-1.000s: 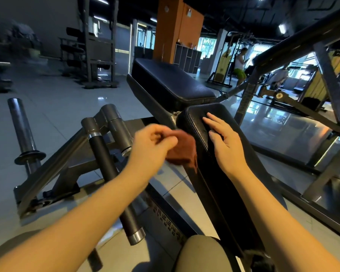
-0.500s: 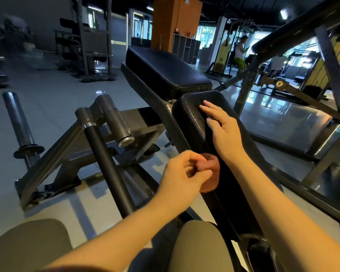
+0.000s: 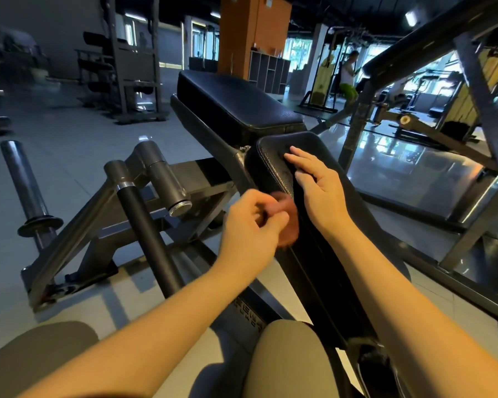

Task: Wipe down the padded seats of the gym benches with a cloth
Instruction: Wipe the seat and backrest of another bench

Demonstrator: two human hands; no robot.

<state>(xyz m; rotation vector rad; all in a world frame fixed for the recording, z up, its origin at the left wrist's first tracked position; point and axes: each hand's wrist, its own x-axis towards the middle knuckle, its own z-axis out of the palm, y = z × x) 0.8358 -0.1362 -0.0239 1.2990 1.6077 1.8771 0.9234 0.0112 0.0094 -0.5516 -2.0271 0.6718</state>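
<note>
Left hand [image 3: 250, 222] pinches the cloth [image 3: 289, 225] (likely soft, light; best bunched) against the seat pad [image 3: 273, 149] left edge; right hand [image 3: 322, 193] rests flat.

The single head-worn camera is looking forward and down, sitting close over the bench [image 3: 273, 152], facing the gym floor [image 3: 69, 156].

**Dim hall, daylight from far ahead**

Daylight comes through windows [image 3: 299, 50] far beyond the right hand [image 3: 319, 191] and glares off the glossy floor [image 3: 400, 168] to its right. The cloth [image 3: 288, 222] at the left hand [image 3: 250, 225] is motion-blurred. Far left of both hands the background smears. Straight lines bow toward the edges.
</note>
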